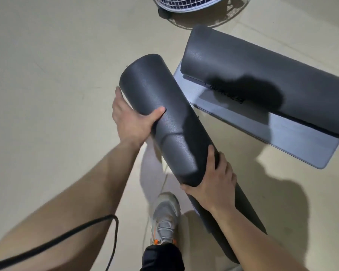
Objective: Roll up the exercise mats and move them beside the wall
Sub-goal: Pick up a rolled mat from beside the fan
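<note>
We note the rolled black mat [164, 122] lying diagonally, upper left to lower right; our left hand [133, 122] and right hand [213, 184] both grip it.

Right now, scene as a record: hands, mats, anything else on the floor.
rolled mat: dark grey, held slanted by both hands
left hand: grips its upper part, thumb on top
right hand: grips its lower part
second mat: on the floor, partly rolled, flat tail still out
fan: on the floor beyond the mats
cable: black, lower left
shoe: below the rolled mat
</note>
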`<state>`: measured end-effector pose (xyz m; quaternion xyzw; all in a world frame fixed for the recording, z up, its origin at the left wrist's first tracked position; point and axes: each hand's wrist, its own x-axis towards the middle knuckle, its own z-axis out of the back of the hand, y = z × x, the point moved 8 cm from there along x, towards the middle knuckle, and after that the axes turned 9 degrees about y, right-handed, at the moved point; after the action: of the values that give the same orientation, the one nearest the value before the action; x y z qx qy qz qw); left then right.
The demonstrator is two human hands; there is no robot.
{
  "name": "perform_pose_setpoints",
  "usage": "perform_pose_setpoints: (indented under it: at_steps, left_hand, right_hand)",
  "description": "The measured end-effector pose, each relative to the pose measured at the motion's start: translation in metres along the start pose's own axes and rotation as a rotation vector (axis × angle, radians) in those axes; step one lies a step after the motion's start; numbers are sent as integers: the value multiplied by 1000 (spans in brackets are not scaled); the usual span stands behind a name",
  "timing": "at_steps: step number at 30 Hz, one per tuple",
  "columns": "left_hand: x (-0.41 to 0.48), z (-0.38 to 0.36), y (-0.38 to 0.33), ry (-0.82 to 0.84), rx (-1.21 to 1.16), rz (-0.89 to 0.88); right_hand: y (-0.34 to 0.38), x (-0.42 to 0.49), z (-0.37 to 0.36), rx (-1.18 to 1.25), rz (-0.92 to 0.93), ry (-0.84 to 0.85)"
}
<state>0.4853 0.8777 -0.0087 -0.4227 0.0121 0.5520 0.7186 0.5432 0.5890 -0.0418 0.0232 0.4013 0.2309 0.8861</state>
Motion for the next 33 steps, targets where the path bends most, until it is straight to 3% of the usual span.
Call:
perform_pose_setpoints:
  at_steps: [3, 5, 8, 12, 15, 18, 22, 24, 27, 30, 33]
  left_hand:
    - [60, 8, -55, 174, 372, -142]
    - [77, -5, -72, 272, 535, -134]
    - [82, -13, -87, 267, 659, -96]
    - [86, -13, -97, 253, 677, -110]
    - [84, -9, -93, 257, 622, -146]
    - [77, -10, -95, 230, 588, -204]
    - [71, -23, -98, 291, 649, -276]
    - [71, -24, -95, 329, 639, -295]
    - [69, -17, -74, 286, 534, -188]
    - [38, -26, -25, 214, 168, 182]
    - [-11, -64, 27, 311, -361, 410]
  right_hand:
    - [-21, -10, -1, 126, -45, 25]
    - [-62, -32, -9, 247, -300, 19]
    - [-113, -86, -28, 378, -709, 26]
    - [-147, -145, -49, 687, -1162, 40]
    - [-137, -159, -60, 1039, -1292, -62]
    - [-119, -166, -71, 1209, -1361, -135]
    - [-110, -173, -79, 1211, -1244, -66]
    - [-115, -168, -68, 940, -1069, 76]
    - [-100, -119, -35, 377, -591, 226]
    - [-49, -43, 1, 319, -221, 315]
    - [-3, 18, 19, 344, -69, 324]
